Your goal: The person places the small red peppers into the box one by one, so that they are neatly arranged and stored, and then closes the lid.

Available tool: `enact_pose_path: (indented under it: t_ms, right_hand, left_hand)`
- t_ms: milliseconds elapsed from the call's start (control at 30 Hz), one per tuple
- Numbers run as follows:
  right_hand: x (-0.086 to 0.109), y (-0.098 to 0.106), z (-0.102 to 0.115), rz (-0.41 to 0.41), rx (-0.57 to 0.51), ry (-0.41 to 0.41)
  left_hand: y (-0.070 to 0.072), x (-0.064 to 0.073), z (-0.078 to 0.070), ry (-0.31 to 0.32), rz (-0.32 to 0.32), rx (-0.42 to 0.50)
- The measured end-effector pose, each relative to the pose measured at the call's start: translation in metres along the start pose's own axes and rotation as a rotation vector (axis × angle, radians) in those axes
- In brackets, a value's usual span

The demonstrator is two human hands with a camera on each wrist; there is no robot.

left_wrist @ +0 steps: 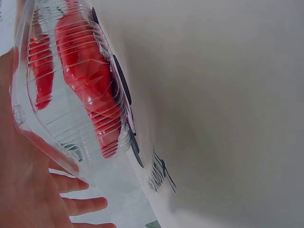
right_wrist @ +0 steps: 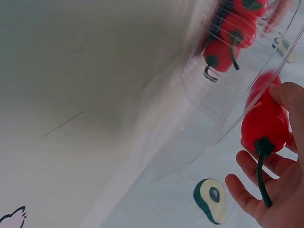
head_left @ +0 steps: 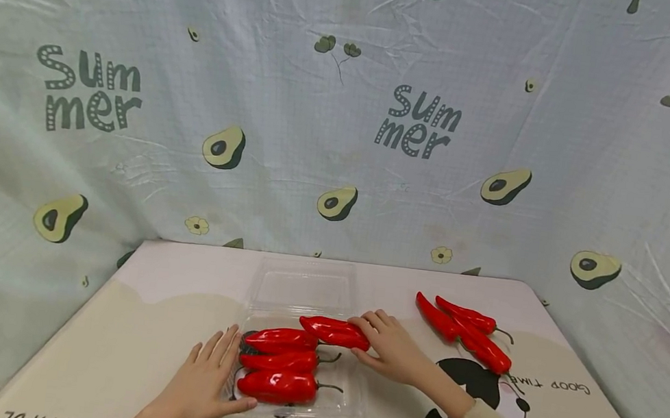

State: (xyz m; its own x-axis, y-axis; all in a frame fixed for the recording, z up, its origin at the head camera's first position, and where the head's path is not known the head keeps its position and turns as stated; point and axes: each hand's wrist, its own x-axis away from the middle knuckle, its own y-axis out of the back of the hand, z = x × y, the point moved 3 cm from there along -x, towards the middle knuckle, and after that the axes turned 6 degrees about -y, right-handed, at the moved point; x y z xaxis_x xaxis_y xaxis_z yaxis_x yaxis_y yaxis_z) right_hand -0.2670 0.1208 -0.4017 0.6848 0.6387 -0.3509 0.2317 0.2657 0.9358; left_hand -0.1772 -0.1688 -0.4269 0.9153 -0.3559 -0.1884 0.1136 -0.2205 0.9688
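A clear plastic clamshell box [head_left: 344,403] lies with its lid [head_left: 304,285] folded back. Inside its tray, several red peppers [head_left: 279,387] are lined up, their green stems pointing right. My right hand [head_left: 390,348] grips another red pepper [head_left: 333,331] by its stem end, over the tray's far right part. The right wrist view shows thumb and fingers around this held pepper [right_wrist: 265,124], its stem hanging toward the palm. My left hand [head_left: 200,380] rests with straight, spread fingers against the tray's left side; the left wrist view shows the ribbed wall [left_wrist: 71,109] beside the palm.
Three more red peppers [head_left: 483,350] lie in a loose group on the table's right side. The table cover [head_left: 176,294] carries cartoon prints and lettering. A pale curtain [head_left: 294,128] with avocado prints hangs behind and at both sides.
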Motion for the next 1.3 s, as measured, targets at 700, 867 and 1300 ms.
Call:
enact_pose_path:
  t_ms: [700,867,1300]
  right_hand:
    - [-0.026,-0.005,0.029,0.014,0.030,0.159]
    - [-0.032,-0.009,0.035,0.023,0.040,0.194]
    - [-0.047,-0.016,0.049,0.030,0.129,0.222]
  left_hand:
    - [0.001,0.001,0.000,-0.004,0.000,-0.004]
    - [0.001,0.002,0.000,-0.007,-0.003,-0.004]
    - [0.000,0.001,0.001,-0.005,0.007,0.002]
